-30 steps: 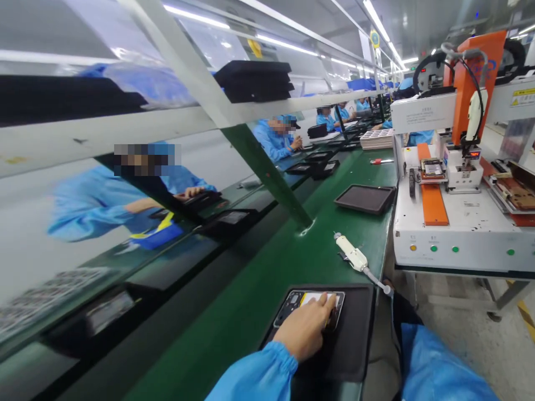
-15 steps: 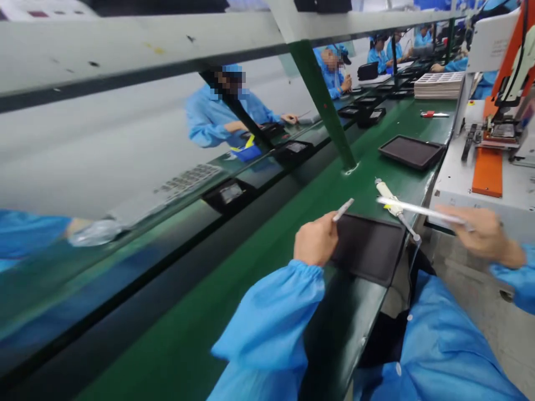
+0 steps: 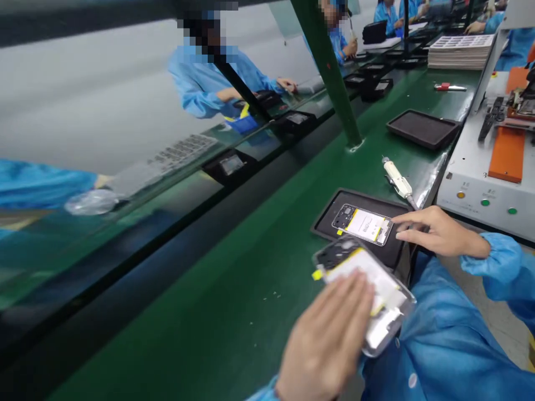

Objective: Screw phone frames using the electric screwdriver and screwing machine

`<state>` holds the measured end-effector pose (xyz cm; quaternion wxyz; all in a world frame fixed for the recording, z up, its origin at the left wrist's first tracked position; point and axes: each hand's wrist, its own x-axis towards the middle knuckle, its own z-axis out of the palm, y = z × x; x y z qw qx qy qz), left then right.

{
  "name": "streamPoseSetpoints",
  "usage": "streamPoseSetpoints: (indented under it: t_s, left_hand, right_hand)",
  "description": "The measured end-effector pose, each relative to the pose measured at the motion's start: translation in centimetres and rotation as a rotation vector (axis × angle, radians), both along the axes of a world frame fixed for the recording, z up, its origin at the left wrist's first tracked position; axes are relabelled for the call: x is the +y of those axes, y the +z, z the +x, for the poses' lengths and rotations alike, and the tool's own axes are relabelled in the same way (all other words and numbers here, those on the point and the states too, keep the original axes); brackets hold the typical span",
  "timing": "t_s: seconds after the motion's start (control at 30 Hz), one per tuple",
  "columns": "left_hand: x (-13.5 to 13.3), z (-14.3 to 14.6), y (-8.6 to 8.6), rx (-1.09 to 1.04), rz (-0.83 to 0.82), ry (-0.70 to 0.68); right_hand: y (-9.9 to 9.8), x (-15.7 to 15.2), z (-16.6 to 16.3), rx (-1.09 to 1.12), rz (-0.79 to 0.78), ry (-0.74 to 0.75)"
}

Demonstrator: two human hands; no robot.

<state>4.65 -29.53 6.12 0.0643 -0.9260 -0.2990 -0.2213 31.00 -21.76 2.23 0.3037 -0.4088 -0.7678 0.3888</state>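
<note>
My left hand (image 3: 330, 328) holds an opened phone (image 3: 387, 292) at the near side of the black tray (image 3: 324, 220). Its fingers lie across the phone's white battery, and the thumb is hidden. A yellow tab sticks out from the phone's left end; motion blurs this phone somewhat. Inside the tray lies a second opened phone (image 3: 365, 225), its battery facing up. At the right end of that one is my right hand (image 3: 443, 231), thumb and fingers apart, fingertips at the phone's edge. Just behind the tray rests a white electric screwdriver (image 3: 397, 178).
Farther along the green bench (image 3: 267, 239) lie another black tray (image 3: 422, 128), a red-and-silver tool (image 3: 449, 87) and stacked pale trays (image 3: 460, 53). A machine (image 3: 480, 189) with buttons stands at right. A green post (image 3: 330, 78) rises from the bench. Co-workers sit across the line.
The right hand has moved left to the tray, where a phone now lies face-up. My left hand has come nearer with its phone, now turned flat. The view has shifted slightly.
</note>
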Motion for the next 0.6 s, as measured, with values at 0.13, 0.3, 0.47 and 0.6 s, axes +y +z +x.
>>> streamPoseSetpoints:
  t_s: [0.13,0.3,0.47,0.6]
  left_hand:
    - [-0.4,6.9,-2.8,0.062,0.077,-0.357]
    - [0.9,12.9,-5.2,0.157,0.165,-0.562]
    - [1.9,16.5,-4.8,-0.025,0.211,-0.62]
    - [3.4,16.3,-4.3,-0.03,0.173,-0.544]
  right_hand:
    - [0.9,-2.1,0.1,0.013,-0.169,-0.059]
    - [-1.1,-3.2,1.5,-0.269,-0.218,-0.308]
    - [-1.0,-4.5,6.3,-0.108,-0.194,-0.567]
    - [3.1,-4.4,14.5,-0.288,0.195,-0.819]
